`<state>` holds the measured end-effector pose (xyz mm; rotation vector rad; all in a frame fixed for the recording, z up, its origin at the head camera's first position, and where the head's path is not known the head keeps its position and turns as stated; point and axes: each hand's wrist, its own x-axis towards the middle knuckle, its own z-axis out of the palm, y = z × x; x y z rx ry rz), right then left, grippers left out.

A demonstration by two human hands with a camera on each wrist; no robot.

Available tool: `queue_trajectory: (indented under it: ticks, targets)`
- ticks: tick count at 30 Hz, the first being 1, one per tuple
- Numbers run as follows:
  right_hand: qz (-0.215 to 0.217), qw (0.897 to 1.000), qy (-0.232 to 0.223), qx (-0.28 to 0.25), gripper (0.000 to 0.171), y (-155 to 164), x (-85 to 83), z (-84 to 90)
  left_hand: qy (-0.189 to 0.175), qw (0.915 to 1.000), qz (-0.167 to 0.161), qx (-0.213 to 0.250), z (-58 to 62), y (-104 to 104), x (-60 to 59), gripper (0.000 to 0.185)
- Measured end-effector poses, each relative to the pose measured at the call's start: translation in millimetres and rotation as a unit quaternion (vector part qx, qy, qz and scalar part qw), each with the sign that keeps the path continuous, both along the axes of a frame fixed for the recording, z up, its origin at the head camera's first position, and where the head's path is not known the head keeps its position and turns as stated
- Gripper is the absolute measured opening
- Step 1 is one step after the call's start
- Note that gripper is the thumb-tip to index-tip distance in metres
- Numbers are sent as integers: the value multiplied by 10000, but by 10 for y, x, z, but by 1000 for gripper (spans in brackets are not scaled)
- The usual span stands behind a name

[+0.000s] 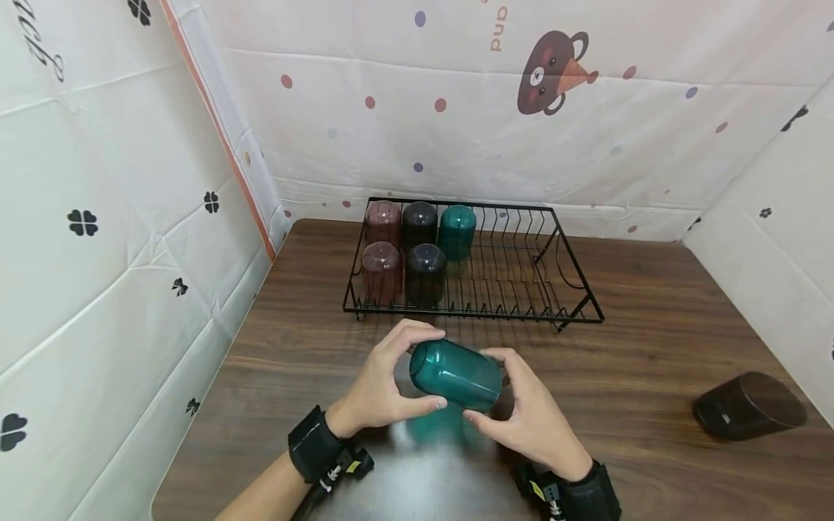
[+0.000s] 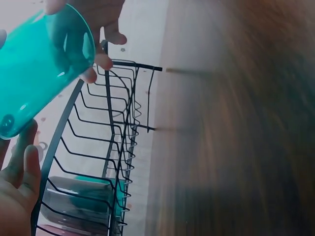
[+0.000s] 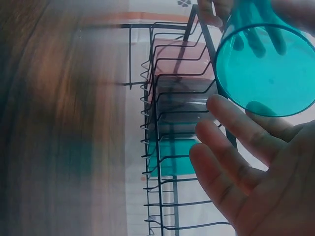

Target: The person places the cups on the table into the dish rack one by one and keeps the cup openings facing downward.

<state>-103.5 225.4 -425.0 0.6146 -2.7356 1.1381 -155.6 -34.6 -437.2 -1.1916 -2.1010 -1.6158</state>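
Note:
A teal translucent cup [image 1: 456, 375] lies on its side in the air just above the wooden table [image 1: 651, 347], held between both hands. My left hand [image 1: 426, 367] curls round its closed end, thumb underneath. My right hand [image 1: 496, 387] grips the open rim end, fingers over the top and thumb below. In the left wrist view the teal cup [image 2: 39, 69] fills the upper left, above my left hand [image 2: 19, 177]. The right wrist view looks into the cup's mouth [image 3: 266, 73], with my right hand [image 3: 256, 167] beneath it.
A black wire rack [image 1: 573, 289] stands just beyond the hands. Its left end holds two pink cups [image 1: 381, 268], two dark cups [image 1: 425, 271] and a teal one [image 1: 456, 230], all upside down. A dark cup [image 1: 749, 405] lies on its side at the right. Cloth walls enclose the table.

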Motion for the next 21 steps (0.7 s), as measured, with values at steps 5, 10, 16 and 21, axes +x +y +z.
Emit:
queue_trajectory:
  ticks: [5,10,16,21]
  targets:
    - [63,9999,12,86,76,-19,8,-18,-240,9994,-137,200,20,19,24,74]
    - [118,9995,48,298,75,-48,11,-26,-774,9938,-574,559,44,45,52,76]
    - [131,9983,135,546,76,-92,8,-35,-1121,9852,-1072,724,50,54,49,78]
    - [115,9970,110,764,77,-117,21,-50,-1311,9817,-1225,645,39,45,35,79]
